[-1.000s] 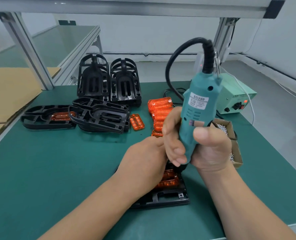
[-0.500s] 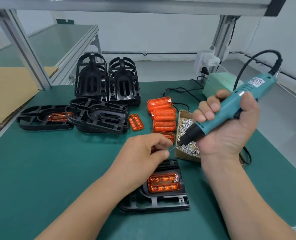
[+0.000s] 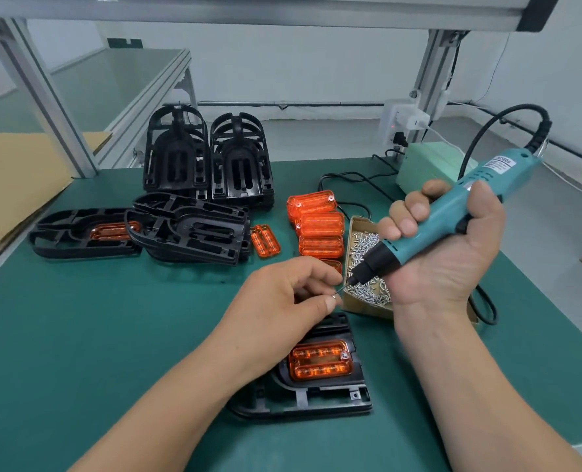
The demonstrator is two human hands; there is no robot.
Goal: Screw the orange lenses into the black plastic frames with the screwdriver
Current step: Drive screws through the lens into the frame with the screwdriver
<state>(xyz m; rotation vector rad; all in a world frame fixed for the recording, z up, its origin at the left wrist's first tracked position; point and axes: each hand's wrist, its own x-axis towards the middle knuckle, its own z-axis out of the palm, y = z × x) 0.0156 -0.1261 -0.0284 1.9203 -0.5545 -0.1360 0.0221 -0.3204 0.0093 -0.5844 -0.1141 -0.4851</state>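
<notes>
My right hand (image 3: 453, 253) grips the teal electric screwdriver (image 3: 432, 219), tilted with its black tip pointing down-left over the screw box. My left hand (image 3: 282, 301) pinches a small screw (image 3: 334, 296) at the bit's end. Below them a black plastic frame (image 3: 316, 400) lies flat on the green mat with an orange lens (image 3: 320, 361) seated in it; one screw shows at the lens's upper right corner. Loose orange lenses (image 3: 320, 229) are stacked behind my left hand.
A cardboard box of screws (image 3: 367, 267) sits under the screwdriver tip. More black frames (image 3: 187, 229) lie and stand at the back left, one holding a lens (image 3: 109, 231). A single lens (image 3: 265, 240) lies beside them. A pale green power unit (image 3: 429, 168) stands back right.
The screwdriver rose off the frame and swung right over the screw box. My left hand came off the frame and now pinches a screw at the bit, baring the lens.
</notes>
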